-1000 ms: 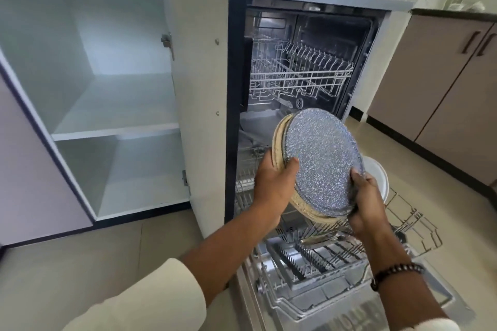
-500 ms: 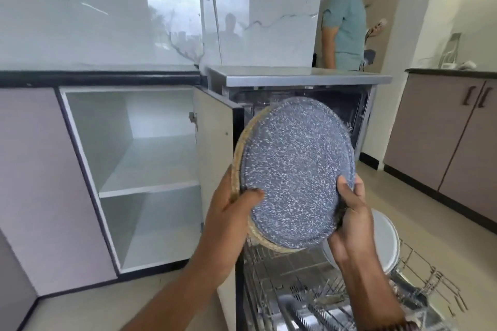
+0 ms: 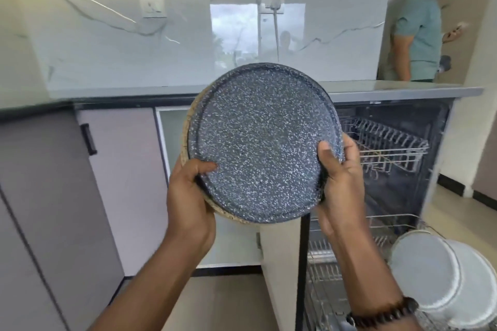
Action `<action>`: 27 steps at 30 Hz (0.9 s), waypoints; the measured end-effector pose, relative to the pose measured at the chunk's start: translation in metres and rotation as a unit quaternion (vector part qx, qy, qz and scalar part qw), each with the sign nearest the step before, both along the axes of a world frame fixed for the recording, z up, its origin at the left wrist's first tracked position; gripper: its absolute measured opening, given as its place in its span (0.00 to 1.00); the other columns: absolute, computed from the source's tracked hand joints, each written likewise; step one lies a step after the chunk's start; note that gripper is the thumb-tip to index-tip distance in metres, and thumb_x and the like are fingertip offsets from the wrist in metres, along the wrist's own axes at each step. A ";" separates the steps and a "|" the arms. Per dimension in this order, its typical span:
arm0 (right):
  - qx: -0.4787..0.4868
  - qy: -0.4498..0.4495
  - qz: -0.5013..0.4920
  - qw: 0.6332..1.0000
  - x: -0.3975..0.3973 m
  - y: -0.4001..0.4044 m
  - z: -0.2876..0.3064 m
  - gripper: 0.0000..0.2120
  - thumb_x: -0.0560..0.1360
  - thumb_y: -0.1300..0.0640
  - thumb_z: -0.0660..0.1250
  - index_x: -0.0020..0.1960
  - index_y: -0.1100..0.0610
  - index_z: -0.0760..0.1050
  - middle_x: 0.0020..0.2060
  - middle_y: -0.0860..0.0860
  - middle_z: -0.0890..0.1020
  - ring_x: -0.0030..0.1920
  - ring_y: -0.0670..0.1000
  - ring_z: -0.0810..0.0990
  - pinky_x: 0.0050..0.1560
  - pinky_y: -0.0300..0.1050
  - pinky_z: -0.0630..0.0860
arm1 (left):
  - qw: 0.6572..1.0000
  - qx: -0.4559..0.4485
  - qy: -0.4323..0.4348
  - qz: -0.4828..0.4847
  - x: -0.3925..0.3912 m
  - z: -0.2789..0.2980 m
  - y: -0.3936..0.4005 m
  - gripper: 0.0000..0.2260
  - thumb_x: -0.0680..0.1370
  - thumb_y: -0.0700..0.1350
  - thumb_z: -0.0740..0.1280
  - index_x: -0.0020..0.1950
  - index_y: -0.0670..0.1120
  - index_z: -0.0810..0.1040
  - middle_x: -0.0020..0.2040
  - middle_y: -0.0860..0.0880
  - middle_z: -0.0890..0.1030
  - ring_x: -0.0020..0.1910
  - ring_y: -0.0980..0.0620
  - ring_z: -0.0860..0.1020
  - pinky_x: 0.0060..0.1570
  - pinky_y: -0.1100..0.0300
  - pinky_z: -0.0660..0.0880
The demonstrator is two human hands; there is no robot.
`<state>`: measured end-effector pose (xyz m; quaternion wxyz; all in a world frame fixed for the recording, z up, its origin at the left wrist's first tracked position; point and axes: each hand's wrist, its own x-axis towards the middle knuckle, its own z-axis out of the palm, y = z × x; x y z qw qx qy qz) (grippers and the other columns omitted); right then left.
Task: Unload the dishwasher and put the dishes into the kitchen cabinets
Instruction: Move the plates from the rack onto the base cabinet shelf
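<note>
Head view: both hands hold a stack of plates up in front of the counter (image 3: 403, 90), tilted so the underside of the front one faces the camera. The front plate (image 3: 265, 142) is dark blue with white speckles; behind it, along its left and lower edge, shows the rim of a tan plate (image 3: 191, 113). The left hand (image 3: 189, 196) grips the stack at its lower left, thumb curled over the blue face, fingers hidden behind. The right hand (image 3: 340, 177) grips the right edge, thumb on the face, fingers wrapped round the back.

Behind the stack the cabinet (image 3: 172, 131) stands open, its door (image 3: 279, 271) edge-on beside the dishwasher (image 3: 435, 158). The upper rack (image 3: 387, 145) is pulled partway out. In the lower rack (image 3: 349, 255) at the bottom right stand two white plates (image 3: 430, 274), upright, one just behind the other. A beaded bracelet (image 3: 387, 313) circles the right wrist. Another person (image 3: 415, 35) in a teal shirt stands past the counter at the upper right.
</note>
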<state>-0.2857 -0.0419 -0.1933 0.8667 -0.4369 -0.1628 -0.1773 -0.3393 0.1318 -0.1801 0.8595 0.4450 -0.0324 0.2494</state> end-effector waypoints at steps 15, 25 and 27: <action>-0.276 0.218 0.187 0.917 0.109 0.151 -0.121 0.20 0.80 0.57 0.66 0.70 0.50 0.65 0.59 0.51 0.79 0.51 0.54 0.84 0.47 0.55 0.84 | 0.965 -0.071 0.234 0.098 0.089 -0.127 0.167 0.15 0.75 0.41 0.62 0.61 0.43 0.78 0.54 0.44 0.82 0.51 0.43 0.79 0.50 0.50 0.77; -0.172 0.309 0.071 0.932 0.245 0.184 -0.187 0.16 0.78 0.66 0.65 0.66 0.61 0.72 0.54 0.58 0.83 0.44 0.52 0.85 0.32 0.41 0.80 | 0.954 0.116 0.278 0.009 0.264 -0.194 0.200 0.11 0.80 0.42 0.62 0.61 0.44 0.76 0.43 0.47 0.81 0.37 0.52 0.78 0.30 0.61 0.75; -0.176 0.313 0.044 0.932 0.276 0.193 -0.186 0.14 0.78 0.68 0.65 0.63 0.63 0.73 0.51 0.59 0.83 0.39 0.50 0.84 0.29 0.39 0.79 | 0.937 0.182 0.297 0.012 0.305 -0.196 0.208 0.09 0.78 0.40 0.64 0.57 0.40 0.76 0.36 0.46 0.75 0.31 0.54 0.72 0.26 0.63 0.71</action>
